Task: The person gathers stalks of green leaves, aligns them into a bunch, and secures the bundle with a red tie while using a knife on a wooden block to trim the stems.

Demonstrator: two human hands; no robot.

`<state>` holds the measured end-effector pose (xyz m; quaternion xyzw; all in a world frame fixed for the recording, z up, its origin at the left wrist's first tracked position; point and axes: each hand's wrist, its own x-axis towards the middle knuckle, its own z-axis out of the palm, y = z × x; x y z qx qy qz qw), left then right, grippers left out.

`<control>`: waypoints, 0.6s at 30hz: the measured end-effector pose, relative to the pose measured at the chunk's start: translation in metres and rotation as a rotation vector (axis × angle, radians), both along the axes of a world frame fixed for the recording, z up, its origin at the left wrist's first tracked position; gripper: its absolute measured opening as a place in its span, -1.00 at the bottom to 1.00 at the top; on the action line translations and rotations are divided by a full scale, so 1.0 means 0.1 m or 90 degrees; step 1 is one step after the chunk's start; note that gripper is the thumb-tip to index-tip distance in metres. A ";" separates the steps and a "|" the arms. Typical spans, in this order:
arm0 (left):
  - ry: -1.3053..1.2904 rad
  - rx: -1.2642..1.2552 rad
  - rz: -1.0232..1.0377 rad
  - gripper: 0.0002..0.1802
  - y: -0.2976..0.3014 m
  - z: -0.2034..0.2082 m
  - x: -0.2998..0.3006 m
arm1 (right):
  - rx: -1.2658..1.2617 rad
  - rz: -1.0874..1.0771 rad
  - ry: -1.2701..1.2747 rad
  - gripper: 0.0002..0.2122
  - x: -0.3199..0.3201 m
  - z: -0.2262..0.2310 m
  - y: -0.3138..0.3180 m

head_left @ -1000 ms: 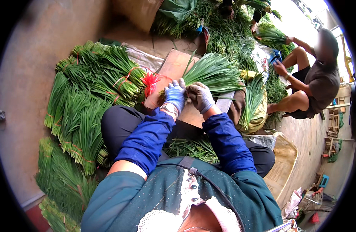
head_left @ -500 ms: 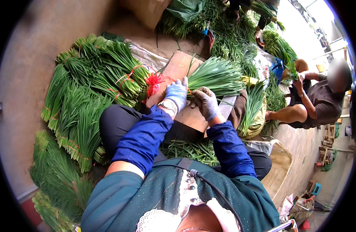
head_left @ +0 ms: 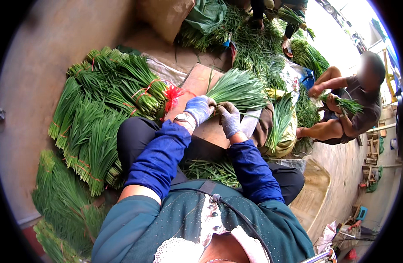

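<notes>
A bundle of long, flat green leaves that look like garlic chives lies across a board in front of me, leaf tips to the right. At its near left end my two gloved hands meet. Thumb and fingers of my left hand are pinched together against the bundle. Beside it my right hand is closed too, fingertips almost touching the left ones. A thin red tie between them is mostly hidden by the fingers. Left of the board hangs a bunch of red ties.
Tied chive bundles are piled at the left. Loose chives lie at the back, with a green sack. At the right a person sits holding chives. A plastic basket stands beside my right knee.
My hands have come together at the bundle's end, the right hand moving slightly left and down. The left fingers have closed into a pinch. The seated person's arms have moved apart.
</notes>
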<state>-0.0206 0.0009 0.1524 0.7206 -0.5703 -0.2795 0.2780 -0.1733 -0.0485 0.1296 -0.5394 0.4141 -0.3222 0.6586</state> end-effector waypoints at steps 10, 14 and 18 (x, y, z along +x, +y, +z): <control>0.184 0.155 -0.068 -0.77 -0.27 -0.27 0.13 | 0.252 0.015 -0.197 -0.86 -0.11 -0.06 -0.02; 0.303 0.230 0.000 -0.84 -0.29 -0.20 0.10 | 0.333 0.003 -0.282 -0.90 -0.09 -0.05 -0.01; 0.337 0.252 0.036 -0.87 -0.31 -0.25 0.08 | 0.416 -0.031 -0.369 -0.95 -0.04 -0.20 -0.04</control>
